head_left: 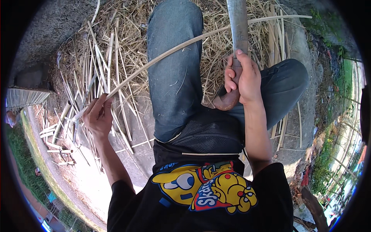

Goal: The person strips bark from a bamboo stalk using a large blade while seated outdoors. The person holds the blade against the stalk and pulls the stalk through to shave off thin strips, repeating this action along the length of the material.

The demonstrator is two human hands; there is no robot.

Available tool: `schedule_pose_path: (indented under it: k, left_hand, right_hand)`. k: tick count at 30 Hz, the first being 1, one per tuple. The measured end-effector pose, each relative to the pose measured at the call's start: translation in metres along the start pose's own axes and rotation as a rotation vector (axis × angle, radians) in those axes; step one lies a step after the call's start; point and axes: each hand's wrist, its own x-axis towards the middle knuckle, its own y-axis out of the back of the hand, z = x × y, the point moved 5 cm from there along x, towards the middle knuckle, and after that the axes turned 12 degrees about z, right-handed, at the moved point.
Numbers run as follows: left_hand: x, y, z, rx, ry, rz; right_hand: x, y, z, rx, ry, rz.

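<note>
My left hand (98, 115) is closed around a long, thin bamboo strip (162, 56) near its lower left end. The strip slants up to the right, over my jeans-covered leg, and behind or against the blade at the upper right. In my right hand (247, 79) is a machete (238, 27), its blade pointing away from me. Its brown wooden handle (228, 101) has a curved end that shows below my fingers. Blade and strip cross in the picture; whether they touch, I cannot tell.
Several cut bamboo strips (110, 62) lie in a loose pile at the left. Shavings (127, 23) cover the ground beyond and between my legs. More strips (273, 38) lie at the right. Short pieces (60, 151) are scattered at the lower left. Green plants (328, 154) grow along the right.
</note>
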Motion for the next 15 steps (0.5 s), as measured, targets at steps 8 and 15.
schedule_pose_path:
  k: [8, 15]
  left_hand:
    - [0.022, -0.033, 0.036, -0.081, -0.071, 0.024]
    - [0.021, -0.032, 0.027, -0.170, -0.058, 0.087]
  right_hand:
    - [-0.013, -0.018, 0.016, -0.058, -0.128, -0.129]
    - [0.007, 0.006, -0.019, 0.046, 0.021, 0.048]
